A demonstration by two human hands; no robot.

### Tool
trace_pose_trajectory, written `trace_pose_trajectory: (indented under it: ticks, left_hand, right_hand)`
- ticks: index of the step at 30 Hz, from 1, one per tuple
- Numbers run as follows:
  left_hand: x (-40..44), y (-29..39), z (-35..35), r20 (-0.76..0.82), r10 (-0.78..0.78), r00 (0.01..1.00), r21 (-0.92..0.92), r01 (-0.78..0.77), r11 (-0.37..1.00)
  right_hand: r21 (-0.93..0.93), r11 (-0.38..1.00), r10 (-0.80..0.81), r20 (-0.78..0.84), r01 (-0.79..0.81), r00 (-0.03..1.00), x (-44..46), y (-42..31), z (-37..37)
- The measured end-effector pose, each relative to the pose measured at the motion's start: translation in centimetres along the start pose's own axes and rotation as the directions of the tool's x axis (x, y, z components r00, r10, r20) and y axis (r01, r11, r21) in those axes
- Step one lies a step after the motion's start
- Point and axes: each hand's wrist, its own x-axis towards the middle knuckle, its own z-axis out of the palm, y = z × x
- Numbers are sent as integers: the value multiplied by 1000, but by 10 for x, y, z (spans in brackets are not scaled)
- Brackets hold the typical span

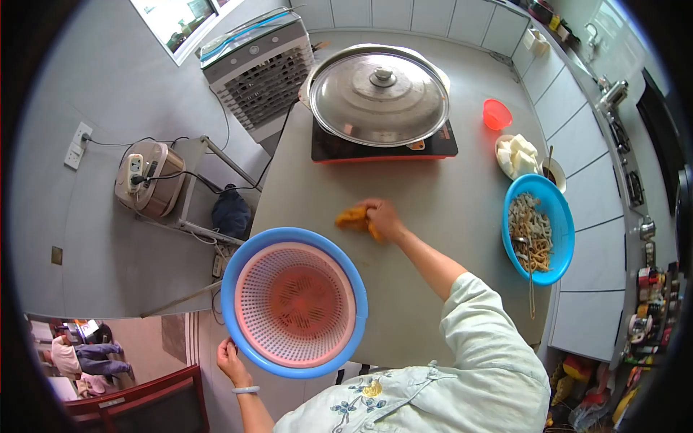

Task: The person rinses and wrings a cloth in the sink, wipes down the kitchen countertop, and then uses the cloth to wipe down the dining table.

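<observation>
My right hand (385, 219) presses an orange-yellow cloth (354, 219) against the grey tabletop (426, 289), its fingers closed on it and slightly blurred. At the lower left, my left hand (232, 364) grips the rim of a blue basin (240, 339). Inside that basin sits a pink colander (249, 281) with nothing in it. The basin is held over the table's left edge; whether it touches the table I cannot tell.
A large lidded pot (379, 101) stands on a black induction cooker (325, 148) at the back. Along the right edge are a red bowl (497, 114), white chunks (517, 156) on a plate, a dark sauce bowl (554, 173), and a blue bowl (567, 238) of food strips with a ladle (530, 278).
</observation>
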Motion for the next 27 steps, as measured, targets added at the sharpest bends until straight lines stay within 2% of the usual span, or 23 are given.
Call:
trace_pose_trajectory:
  ticks: [1,2,3,4,5,7,8,10,11,13,14,16,20,24,25,27]
  left_hand:
    - [0,1,0,-1,12,1000,20,-12,1000]
    - [-1,-2,-4,-13,13,1000,20,-13,1000]
    - [-3,-6,-11,-23,18,1000,96,-16,995]
    - [-4,-9,-18,-30,23,999,171,-17,985]
    - [-5,-10,-23,-36,25,999,174,-18,985]
    - [-11,-12,-29,-89,-46,995,157,59,986]
    - [-12,-12,-29,-95,-46,994,156,61,986]
    - [-18,-12,-33,-131,-87,988,105,101,989]
    - [-18,-11,-36,-135,-87,987,108,102,989]
    - [-18,-11,-33,-122,-64,991,134,80,988]
    - [-14,-12,-32,-119,-63,991,128,78,989]
    - [-4,-13,-36,-101,-64,993,102,75,992]
    - [22,15,-27,-39,22,999,92,-18,996]
    - [54,61,8,-9,217,976,-28,-217,976]
    - [63,74,21,48,275,960,-14,-275,961]
    - [72,112,54,121,385,915,56,-393,918]
  right_hand:
    - [375,893,279,-26,-250,960,14,-3,6]
    - [376,893,274,-15,-248,962,28,-2,12]
    - [105,985,158,-205,-139,966,44,-1,19]
    - [-191,980,-10,-352,-62,936,57,1,26]
    - [-186,981,-10,-348,-59,938,68,0,36]
    - [11,996,88,-104,-88,991,87,0,58]
    - [11,996,86,-98,-86,991,98,1,68]
    - [-196,959,-201,52,207,978,110,6,86]
    - [-191,960,-200,55,207,978,107,10,90]
    - [-426,762,-359,350,489,865,96,16,90]
    - [-430,758,-361,350,491,864,87,9,84]
    - [-297,851,-236,519,433,822,58,-2,70]
    - [-362,806,-239,525,469,817,-5,-8,31]
    - [-270,858,-223,570,436,791,-70,3,1]
    - [-358,851,-148,537,384,830,-91,-3,-6]
    - [-399,842,-89,561,363,823,-117,-14,-19]
